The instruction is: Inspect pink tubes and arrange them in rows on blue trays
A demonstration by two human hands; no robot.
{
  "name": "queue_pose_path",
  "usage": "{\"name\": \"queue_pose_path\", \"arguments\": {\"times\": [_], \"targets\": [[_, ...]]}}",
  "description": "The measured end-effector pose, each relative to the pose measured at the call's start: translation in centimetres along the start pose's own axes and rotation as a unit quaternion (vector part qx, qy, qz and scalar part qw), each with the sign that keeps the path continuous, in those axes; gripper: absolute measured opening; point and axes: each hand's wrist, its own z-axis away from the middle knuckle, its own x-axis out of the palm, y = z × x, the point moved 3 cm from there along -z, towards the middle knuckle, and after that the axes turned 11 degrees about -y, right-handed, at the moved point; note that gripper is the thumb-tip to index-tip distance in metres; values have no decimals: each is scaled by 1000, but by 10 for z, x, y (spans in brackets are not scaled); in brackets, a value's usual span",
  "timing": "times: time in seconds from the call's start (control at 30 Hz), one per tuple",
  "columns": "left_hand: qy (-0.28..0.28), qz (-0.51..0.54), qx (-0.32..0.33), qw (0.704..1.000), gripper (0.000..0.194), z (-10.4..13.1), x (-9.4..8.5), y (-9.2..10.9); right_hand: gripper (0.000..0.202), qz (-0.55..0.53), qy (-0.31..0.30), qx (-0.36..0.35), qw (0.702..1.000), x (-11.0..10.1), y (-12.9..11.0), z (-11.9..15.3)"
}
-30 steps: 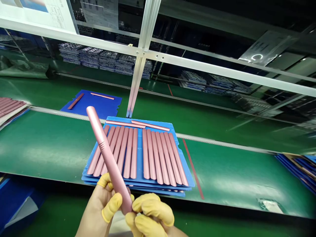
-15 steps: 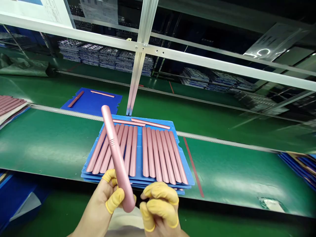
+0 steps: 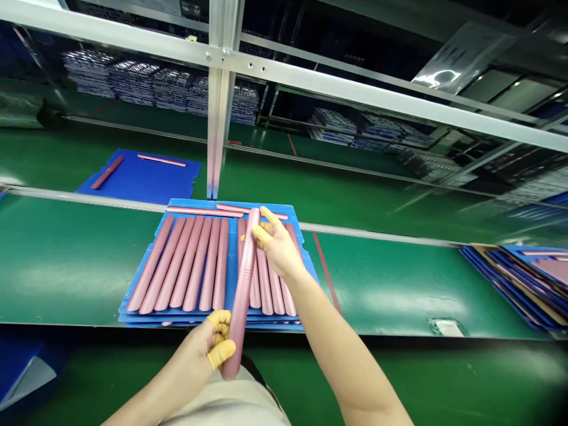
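Note:
I hold a long pink rounded bar (image 3: 242,290) by both ends. My left hand (image 3: 212,345), in yellow finger cots, grips its near end just in front of my body. My right hand (image 3: 276,243) pinches its far end, stretched out over the blue tray (image 3: 231,273). The bar points away from me above the gap between two rows of several identical pink bars (image 3: 186,263) lying side by side on that tray. Two more pink bars (image 3: 202,211) lie crosswise at the tray's far edge.
The tray tops a stack of blue sheets on a green belt (image 3: 66,260). Another blue sheet (image 3: 146,176) with two pink bars lies on the far belt. A metal post (image 3: 218,112) rises behind the tray. More blue sheets (image 3: 519,278) lie at right.
My right hand left the bar's near end and reached forward to grip its far end. The bar swung from leaning left to pointing straight away over the tray.

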Motion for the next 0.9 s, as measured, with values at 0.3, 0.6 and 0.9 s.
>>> {"name": "queue_pose_path", "arguments": {"times": [0.3, 0.6, 0.9], "targets": [[156, -532, 129, 822, 59, -21, -38, -17, 50, 59, -25, 67, 996, -8, 41, -87], [153, -726, 181, 646, 52, -50, -34, -34, 45, 341, -90, 68, 933, -14, 84, -125], [125, -772, 140, 607, 43, -54, -18, -25, 37, 573, -102, -5, 813, -21, 87, -128]]}}
